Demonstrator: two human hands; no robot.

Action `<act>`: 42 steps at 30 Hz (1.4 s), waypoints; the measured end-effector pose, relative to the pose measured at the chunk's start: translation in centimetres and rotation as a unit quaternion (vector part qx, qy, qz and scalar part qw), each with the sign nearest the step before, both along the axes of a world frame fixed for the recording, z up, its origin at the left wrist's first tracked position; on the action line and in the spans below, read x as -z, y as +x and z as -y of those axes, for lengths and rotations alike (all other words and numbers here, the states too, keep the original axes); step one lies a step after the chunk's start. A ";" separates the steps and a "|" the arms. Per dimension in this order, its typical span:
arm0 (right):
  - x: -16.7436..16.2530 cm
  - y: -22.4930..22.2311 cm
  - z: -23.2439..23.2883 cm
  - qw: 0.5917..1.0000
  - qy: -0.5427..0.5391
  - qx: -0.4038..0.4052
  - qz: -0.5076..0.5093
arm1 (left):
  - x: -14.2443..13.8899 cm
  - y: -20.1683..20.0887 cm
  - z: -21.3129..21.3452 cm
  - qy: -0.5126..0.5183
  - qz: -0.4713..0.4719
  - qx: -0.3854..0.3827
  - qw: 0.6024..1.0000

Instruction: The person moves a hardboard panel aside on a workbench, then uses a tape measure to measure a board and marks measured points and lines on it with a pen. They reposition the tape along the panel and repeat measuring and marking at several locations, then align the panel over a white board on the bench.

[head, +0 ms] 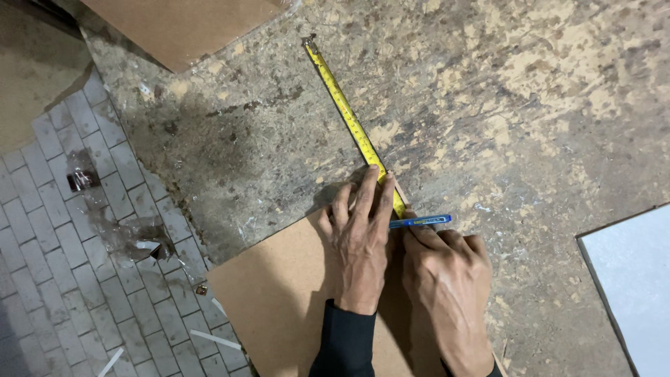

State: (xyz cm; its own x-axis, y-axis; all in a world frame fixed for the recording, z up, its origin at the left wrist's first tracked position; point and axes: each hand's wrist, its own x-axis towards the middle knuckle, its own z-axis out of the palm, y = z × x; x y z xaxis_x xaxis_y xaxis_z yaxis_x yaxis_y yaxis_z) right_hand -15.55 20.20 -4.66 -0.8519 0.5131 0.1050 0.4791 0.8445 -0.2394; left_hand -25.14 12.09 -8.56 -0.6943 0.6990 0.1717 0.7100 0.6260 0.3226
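One head-worn view, looking straight down

You look from above your own forearms, close over the worn surface (488,105), facing away from your body; the tiled floor (63,279) fills the left edge. There is no second view to share ground with.

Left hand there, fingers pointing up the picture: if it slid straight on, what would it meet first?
The left hand already presses the yellow tape measure. Straight on it would likely follow that tape over the worn board; nothing else seems to block it.
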 end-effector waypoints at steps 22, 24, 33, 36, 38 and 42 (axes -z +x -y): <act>-0.3 -0.4 0.6 0.999 0.029 0.014 0.013 | 1.5 0.4 -0.3 -0.001 -0.030 -0.024 0.999; -0.2 -0.5 0.7 0.999 0.042 0.008 0.018 | 1.5 0.4 -0.4 0.000 -0.042 -0.026 0.999; -0.8 -0.6 1.0 1.000 0.022 0.016 -0.005 | 0.1 0.2 -0.1 -0.007 -0.009 -0.006 1.000; -0.9 -0.7 0.9 1.000 0.025 0.014 0.004 | -0.2 0.2 -0.2 -0.003 -0.014 -0.016 1.000; -0.8 -0.7 1.0 0.999 0.031 0.015 -0.005 | -0.2 0.3 -0.2 -0.006 -0.006 -0.011 1.000; -0.5 -0.5 1.0 0.999 0.022 0.015 0.032 | 0.2 0.3 -0.4 -0.005 -0.004 -0.022 1.000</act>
State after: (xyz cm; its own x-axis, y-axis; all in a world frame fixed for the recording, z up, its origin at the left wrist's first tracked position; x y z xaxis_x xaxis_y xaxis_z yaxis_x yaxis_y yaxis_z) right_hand -16.08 19.19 -4.11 -0.8421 0.5342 0.0737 0.5172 0.8388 -0.1699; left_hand -24.86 12.45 -8.76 -0.7226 0.6699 0.1705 0.6846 0.6595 0.3105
